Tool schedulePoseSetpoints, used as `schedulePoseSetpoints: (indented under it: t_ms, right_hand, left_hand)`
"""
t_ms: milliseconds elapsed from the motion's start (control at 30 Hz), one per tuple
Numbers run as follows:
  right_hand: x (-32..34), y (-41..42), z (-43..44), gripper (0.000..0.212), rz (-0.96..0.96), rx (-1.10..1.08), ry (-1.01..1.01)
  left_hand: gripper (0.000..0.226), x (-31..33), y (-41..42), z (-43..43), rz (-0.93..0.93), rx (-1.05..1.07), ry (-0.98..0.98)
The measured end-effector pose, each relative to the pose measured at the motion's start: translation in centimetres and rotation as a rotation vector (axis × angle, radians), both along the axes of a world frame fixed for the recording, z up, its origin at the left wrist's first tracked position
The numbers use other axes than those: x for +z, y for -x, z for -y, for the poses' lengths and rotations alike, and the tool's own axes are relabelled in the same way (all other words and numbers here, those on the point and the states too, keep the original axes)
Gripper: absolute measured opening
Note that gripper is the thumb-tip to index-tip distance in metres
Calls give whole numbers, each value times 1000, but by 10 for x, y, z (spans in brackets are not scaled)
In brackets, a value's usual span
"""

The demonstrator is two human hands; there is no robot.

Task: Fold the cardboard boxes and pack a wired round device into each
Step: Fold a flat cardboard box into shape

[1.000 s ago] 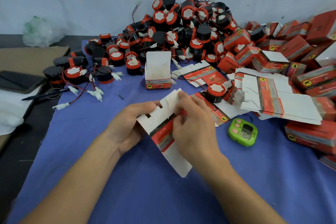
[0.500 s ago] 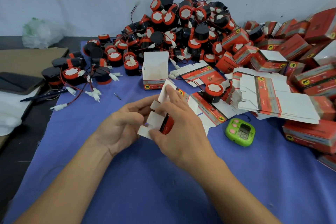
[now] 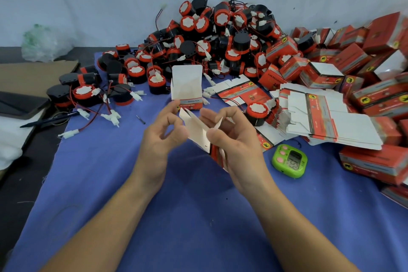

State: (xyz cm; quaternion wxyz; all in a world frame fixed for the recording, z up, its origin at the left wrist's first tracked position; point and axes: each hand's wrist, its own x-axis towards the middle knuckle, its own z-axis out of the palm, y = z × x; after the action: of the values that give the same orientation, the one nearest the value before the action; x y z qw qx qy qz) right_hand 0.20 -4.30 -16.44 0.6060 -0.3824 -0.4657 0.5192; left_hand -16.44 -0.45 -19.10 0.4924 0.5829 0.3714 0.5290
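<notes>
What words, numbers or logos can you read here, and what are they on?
Green timer: digits on the display, too blurred to read.
Upright open box: lines of print, too small.
Red boxes: yellow round emblem, black animal; wording blurred.
Held cardboard box: none showing.

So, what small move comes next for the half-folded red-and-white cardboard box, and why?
Probably press its end flaps shut: left hand and right hand both pinch the half-folded red-and-white cardboard box, its white flaps standing loose, so nothing can be packed in yet.
</notes>
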Motion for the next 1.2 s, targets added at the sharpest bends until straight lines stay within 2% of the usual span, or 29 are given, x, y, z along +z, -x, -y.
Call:
schedulePoseSetpoints:
  t_ms: [33, 67, 167, 200, 300, 400, 500, 600, 767, 900, 1033, 1200]
  right_hand:
    - [0, 0, 0, 21, -42, 41, 25]
    - [0, -1, 0, 21, -89, 79, 41]
    - [6, -4, 1, 22, -207, 213, 51]
    - [8, -5, 2, 22, -234, 260, 43]
    - [10, -7, 3, 23, -226, 286, -12]
    - [12, -15, 0, 23, -158, 115, -57]
    - [10, -21, -3, 21, 50, -73, -113]
    - [3, -18, -6, 20, 118, -179, -55]
    - [-1, -22, -12, 19, 75, -95, 50]
    - [-1, -24, -13, 22, 32, 34, 57]
    - [-4, -23, -14, 18, -21, 20, 54]
    - [-3, -20, -13, 27, -37, -11, 58]
  left_hand:
    - [30, 0, -2, 3, 16, -40, -17]
    - [46, 0, -3, 6, 38, -76, -22]
    - [106, 5, -12, 12, 10, -58, -24]
    - [112, 6, -14, 12, 0, -49, -21]
    - [105, 8, -17, 11, 21, -117, 35]
    - [86, 7, -12, 10, 39, -100, 56]
    - [61, 4, -14, 14, -1, -6, 21]
    - [56, 0, -19, 15, -1, 72, 39]
    - [56, 2, -18, 9, 10, 88, 116]
    - [47, 2, -18, 8, 85, 94, 151]
    - [33, -2, -25, 11, 104, 123, 141]
    - [33, -2, -29, 13, 64, 157, 140]
